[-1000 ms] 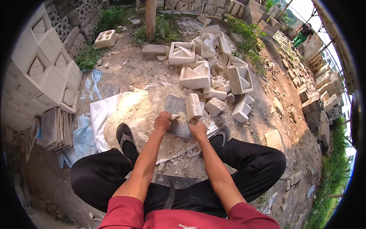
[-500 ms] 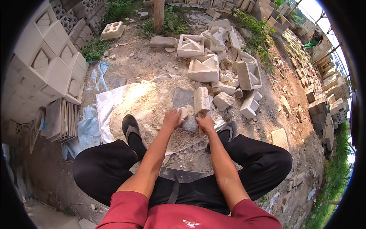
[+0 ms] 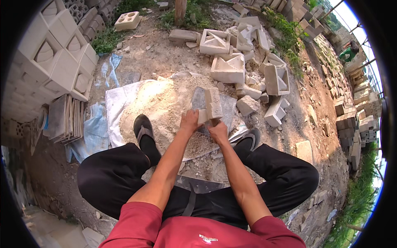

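Observation:
My right hand (image 3: 218, 132) is wrapped round the short handle of a mallet-like tool (image 3: 213, 103) with a long, dusty, block-shaped head. My left hand (image 3: 190, 120) grips a small pale piece of broken block (image 3: 202, 116), close beside the tool's head. Whether the two touch I cannot tell. Beneath both hands lies a flat grey slab (image 3: 228, 106), partly hidden by the tool. Crushed pale rubble (image 3: 159, 103) is heaped around it on a white sheet (image 3: 113, 101), between my feet.
Broken decorative blocks (image 3: 228, 69) and chunks (image 3: 248, 105) are piled ahead on the right. Stacked pale blocks (image 3: 62, 68) and thin boards (image 3: 68, 120) stand at the left. A wooden post (image 3: 180, 12) rises ahead. Another person (image 3: 350, 50) is far off at the right.
The tool's head has shifted beside the broken piece and is now nearer my left hand. Both hands stay gripped. The view has tilted slightly, and the distant person has bent lower.

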{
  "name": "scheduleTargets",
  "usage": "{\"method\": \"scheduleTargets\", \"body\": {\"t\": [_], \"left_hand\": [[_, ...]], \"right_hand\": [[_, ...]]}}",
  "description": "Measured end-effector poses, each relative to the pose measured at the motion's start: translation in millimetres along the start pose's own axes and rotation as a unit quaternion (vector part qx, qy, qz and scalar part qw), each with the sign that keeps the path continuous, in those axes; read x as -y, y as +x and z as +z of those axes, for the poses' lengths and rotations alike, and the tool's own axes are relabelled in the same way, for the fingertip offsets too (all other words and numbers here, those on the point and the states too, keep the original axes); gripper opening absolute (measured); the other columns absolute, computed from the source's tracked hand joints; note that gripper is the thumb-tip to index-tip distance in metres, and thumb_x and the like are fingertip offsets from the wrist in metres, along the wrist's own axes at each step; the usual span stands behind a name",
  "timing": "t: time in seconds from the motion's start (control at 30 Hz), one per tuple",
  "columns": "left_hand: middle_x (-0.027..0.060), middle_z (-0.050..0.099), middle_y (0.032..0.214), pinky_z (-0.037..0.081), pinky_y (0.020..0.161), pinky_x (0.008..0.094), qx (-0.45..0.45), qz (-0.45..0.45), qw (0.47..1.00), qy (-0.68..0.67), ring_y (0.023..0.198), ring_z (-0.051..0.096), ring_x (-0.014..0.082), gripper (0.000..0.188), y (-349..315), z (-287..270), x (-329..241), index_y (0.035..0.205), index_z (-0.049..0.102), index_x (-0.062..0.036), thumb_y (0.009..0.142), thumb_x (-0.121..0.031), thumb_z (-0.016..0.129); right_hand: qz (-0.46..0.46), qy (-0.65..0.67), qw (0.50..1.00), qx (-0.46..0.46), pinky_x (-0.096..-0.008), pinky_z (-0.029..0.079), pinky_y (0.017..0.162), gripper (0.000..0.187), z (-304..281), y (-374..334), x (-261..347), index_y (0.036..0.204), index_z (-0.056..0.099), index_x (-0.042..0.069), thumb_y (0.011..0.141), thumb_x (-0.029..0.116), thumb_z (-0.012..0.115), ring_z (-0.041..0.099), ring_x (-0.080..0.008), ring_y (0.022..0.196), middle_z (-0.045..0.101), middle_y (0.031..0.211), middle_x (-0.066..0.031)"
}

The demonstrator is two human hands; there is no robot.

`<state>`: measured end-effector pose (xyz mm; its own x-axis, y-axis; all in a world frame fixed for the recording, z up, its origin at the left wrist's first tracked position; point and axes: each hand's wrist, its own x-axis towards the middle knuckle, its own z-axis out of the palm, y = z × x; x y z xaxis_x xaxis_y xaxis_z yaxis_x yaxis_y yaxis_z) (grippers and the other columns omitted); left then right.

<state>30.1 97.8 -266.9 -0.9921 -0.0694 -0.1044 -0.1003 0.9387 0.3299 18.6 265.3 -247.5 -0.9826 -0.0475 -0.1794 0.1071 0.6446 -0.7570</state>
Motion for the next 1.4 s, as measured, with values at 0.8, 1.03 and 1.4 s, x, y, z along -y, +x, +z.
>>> {"method": "scheduleTargets", "body": {"t": [0.8,1.03,1.4], "left_hand": [[0.0130,0.054,0.112,0.040,0.094,0.0483,0.023,-0.008,1.000,0.020,0.113,0.049,0.0291,0.066,-1.6,-14.1,-16.8,0.107,0.061,-0.0015,0.067,-0.050,0.078],[0.0140,0.054,0.114,0.040,0.095,0.0486,0.047,-0.003,0.998,0.030,0.116,0.050,0.0298,0.070,-0.7,-21.2,-7.1,0.108,0.062,-0.0008,0.064,-0.052,0.080],[0.0093,0.053,0.120,0.040,0.097,0.0477,0.058,-0.018,0.998,0.036,0.117,0.049,0.0263,0.066,-4.1,-16.8,-2.3,0.113,0.063,-0.0043,0.067,-0.048,0.081]], "right_hand": [[-0.016,0.105,0.994,-0.039,-0.0357,0.053,0.055,0.040,-11.9,25.9,-6.3,0.096,0.060,-0.008,0.071,0.022,0.072,0.067,-0.0242,0.060,0.067,0.074,-0.0180],[-0.065,-0.047,0.997,-0.005,-0.0371,0.054,0.068,0.045,1.8,3.2,-11.7,0.101,0.064,-0.007,0.070,0.025,0.071,0.069,-0.0294,0.075,0.069,0.084,-0.0204],[-0.013,0.046,0.999,-0.020,-0.0416,0.052,0.079,0.049,-22.6,8.1,41.0,0.103,0.060,-0.007,0.069,0.026,0.072,0.065,-0.0419,0.093,0.067,0.091,-0.0278]]}}
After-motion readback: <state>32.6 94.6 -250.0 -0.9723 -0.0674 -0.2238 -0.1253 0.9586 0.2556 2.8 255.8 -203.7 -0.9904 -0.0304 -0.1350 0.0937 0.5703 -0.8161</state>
